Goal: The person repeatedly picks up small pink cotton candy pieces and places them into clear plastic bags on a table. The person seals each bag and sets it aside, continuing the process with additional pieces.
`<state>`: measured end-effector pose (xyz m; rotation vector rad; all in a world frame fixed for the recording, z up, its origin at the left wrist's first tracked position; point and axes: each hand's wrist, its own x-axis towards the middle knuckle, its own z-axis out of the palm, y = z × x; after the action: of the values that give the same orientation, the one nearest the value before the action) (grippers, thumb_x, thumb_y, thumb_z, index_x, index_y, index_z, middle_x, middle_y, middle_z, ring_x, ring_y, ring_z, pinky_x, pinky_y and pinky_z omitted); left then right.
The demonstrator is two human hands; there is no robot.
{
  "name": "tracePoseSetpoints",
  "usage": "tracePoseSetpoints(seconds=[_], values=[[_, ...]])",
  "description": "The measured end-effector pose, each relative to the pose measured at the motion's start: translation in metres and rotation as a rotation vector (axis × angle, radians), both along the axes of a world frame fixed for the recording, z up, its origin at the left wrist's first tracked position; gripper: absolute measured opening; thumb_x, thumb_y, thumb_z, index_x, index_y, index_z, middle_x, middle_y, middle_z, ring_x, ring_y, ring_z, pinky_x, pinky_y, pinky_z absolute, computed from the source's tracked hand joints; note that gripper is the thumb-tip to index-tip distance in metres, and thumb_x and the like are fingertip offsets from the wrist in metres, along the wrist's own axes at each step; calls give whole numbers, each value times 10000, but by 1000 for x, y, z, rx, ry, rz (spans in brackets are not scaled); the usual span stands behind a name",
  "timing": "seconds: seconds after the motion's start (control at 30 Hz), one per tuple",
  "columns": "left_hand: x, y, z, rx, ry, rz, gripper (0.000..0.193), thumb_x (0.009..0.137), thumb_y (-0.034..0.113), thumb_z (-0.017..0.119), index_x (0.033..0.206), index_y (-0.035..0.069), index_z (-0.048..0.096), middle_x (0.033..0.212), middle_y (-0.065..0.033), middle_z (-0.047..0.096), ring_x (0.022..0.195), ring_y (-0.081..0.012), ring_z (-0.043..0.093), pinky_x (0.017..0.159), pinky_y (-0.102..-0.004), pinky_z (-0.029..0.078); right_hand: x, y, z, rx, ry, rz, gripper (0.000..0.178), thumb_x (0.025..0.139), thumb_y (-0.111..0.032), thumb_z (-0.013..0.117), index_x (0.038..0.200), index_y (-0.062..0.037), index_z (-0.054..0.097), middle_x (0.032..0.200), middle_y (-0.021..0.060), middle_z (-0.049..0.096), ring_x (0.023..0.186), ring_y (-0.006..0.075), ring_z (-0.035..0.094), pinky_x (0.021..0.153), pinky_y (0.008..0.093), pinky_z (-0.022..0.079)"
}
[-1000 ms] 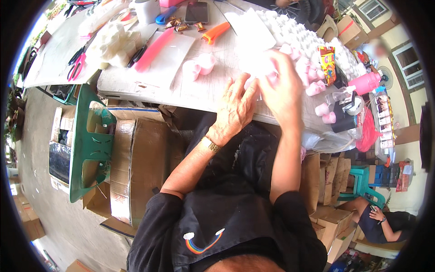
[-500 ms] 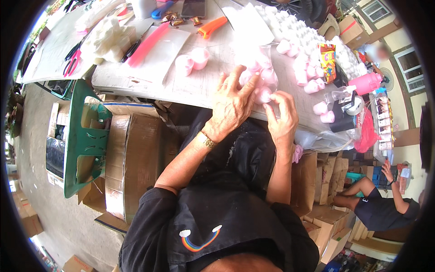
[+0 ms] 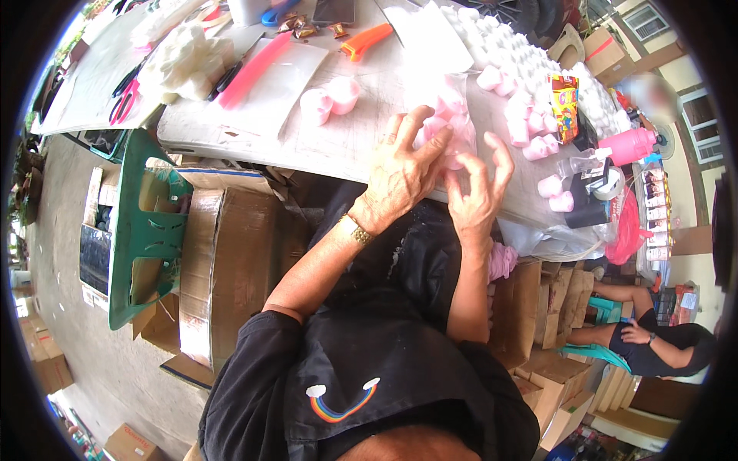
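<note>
A clear plastic bag (image 3: 461, 137) with several pale pink rolled pieces, soft and cup-like, lies at the table's near edge. My left hand (image 3: 403, 178) curls over its left side, thumb and fingers gripping it. Beside the bag's near end is my right hand (image 3: 475, 201), fingers bent and apart, fingertips close to the bag; I make out nothing between them. Just left of the bag stand two loose pink pieces (image 3: 330, 101). More pink pieces (image 3: 530, 123) lie to the right.
The table (image 3: 231, 142) also holds an orange cutter (image 3: 365, 42), pink-handled scissors (image 3: 125, 102), white stacked pieces (image 3: 184, 65), a yellow packet (image 3: 565, 107) and a pink bottle (image 3: 628, 146). A green chair (image 3: 127, 230) and cardboard boxes (image 3: 231, 269) stand below. Another person (image 3: 653, 342) sits at right.
My right hand's fingers have spread from a pinch on a pink piece at the bag's near end. My left hand stays at the bag. The person at right has lowered an arm.
</note>
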<state>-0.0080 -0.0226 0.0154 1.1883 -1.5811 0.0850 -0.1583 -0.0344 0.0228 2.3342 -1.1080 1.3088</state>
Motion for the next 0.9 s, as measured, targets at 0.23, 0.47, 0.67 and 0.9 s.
tracePoseSetpoints(seconds=[0.23, 0.47, 0.67, 0.9], values=[[3, 0, -3, -16, 61, -50, 334, 801, 115, 760, 1132, 106, 725, 1235, -147, 556, 960, -293, 575, 822, -409, 524, -4, -20, 0, 243, -62, 257, 492, 721, 54, 757, 1144, -66, 536, 1313, 174, 551, 1203, 375, 551, 970, 456, 483], [3, 0, -4, 7, 106, -56, 326, 813, 119, 761, 1137, 100, 726, 1241, -162, 556, 992, -303, 578, 846, -423, 518, -23, -4, -4, 539, -301, 252, 493, 806, 24, 736, 1254, -32, 535, 1227, 167, 609, 1097, 299, 632, 899, 386, 533], [4, 2, -3, 1, 57, -91, 334, 805, 101, 751, 1138, 108, 726, 1276, -172, 551, 1090, -345, 571, 894, -439, 515, 0, -17, -8, 354, -264, 23, 271, 812, 6, 737, 1009, -48, 559, 917, 117, 611, 797, 288, 619, 715, 394, 502], [10, 2, -5, 37, 27, -132, 477, 778, 91, 761, 1244, 85, 659, 1343, -211, 506, 1176, -381, 535, 972, -472, 482, 9, -20, -3, 252, -154, -1, 224, 819, 17, 709, 822, -39, 492, 756, 120, 531, 658, 317, 552, 605, 409, 447]])
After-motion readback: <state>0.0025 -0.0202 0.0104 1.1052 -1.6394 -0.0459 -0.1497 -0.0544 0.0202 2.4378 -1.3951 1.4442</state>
